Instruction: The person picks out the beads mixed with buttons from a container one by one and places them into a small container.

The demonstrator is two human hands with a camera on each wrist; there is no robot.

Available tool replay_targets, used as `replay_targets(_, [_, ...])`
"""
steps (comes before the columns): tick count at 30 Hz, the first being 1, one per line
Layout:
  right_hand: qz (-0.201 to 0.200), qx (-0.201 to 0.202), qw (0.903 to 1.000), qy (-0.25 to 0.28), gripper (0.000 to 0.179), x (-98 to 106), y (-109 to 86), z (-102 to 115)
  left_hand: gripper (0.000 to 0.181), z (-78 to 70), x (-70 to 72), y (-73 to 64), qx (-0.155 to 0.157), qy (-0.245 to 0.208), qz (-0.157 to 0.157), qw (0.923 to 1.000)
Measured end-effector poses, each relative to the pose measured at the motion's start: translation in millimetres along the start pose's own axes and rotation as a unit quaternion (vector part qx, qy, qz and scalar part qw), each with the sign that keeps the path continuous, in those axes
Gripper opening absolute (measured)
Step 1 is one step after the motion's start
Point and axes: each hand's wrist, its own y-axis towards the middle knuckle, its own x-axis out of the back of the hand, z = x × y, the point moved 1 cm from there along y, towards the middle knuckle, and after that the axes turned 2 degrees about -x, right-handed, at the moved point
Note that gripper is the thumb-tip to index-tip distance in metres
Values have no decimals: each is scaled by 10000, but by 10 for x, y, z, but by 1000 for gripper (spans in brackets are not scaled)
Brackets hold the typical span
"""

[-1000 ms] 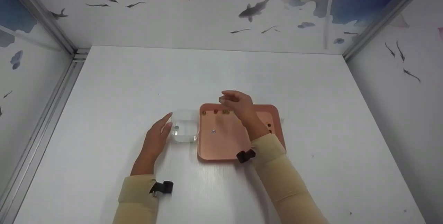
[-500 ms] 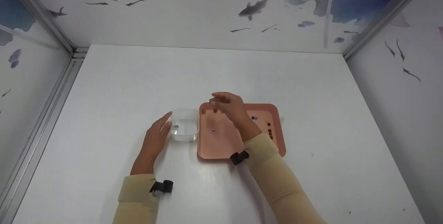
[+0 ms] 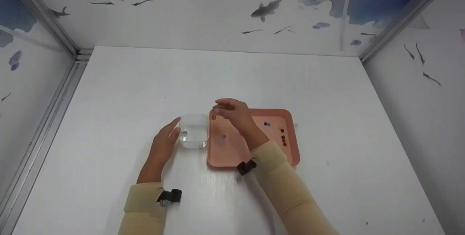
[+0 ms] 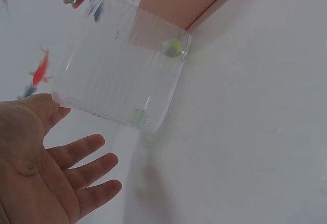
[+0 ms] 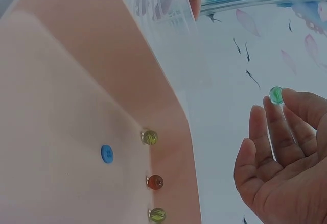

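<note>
My left hand (image 3: 165, 148) rests beside a clear plastic box (image 3: 194, 144), its fingers extended and touching the near-left wall. In the left wrist view a yellow-green marble (image 4: 172, 47) shows through the box; a second greenish spot could be a marble or a reflection. Over the far-left corner of a pink tray (image 3: 238, 155), my right hand (image 3: 236, 115) pinches a green glass marble (image 5: 276, 95) between thumb and fingertip. Along the tray wall lie a yellowish marble (image 5: 149, 137), an amber marble (image 5: 155, 182) and another yellowish marble (image 5: 158, 215). A blue button (image 5: 107, 154) lies nearby.
The box stands close against the tray's left side. Several small dark discs (image 3: 283, 137) lie along the right part of the tray, with a dark and blue pair (image 3: 267, 124) near its back. Printed panels (image 3: 218, 20) enclose the white table (image 3: 145, 75).
My right hand has moved left along the tray's back edge, still pinching the marble, which uncovers the discs on the right. The left hand and the box have stayed put.
</note>
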Motion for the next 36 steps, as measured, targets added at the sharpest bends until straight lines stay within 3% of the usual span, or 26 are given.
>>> replay_targets(16, [113,-276,9994,-166,35,-116,11,-11,48,13,-14,3,-89,89,-89,9999])
replay_targets(30, [250,-144,9974,-657,32,-221,2,-61,49,-26,13,-17,-123,-197,49,9997])
replay_targets(36, [309,17,9945,-999,30,-277,-10,-79,49,-27,20,-12,7,-215,73,9997])
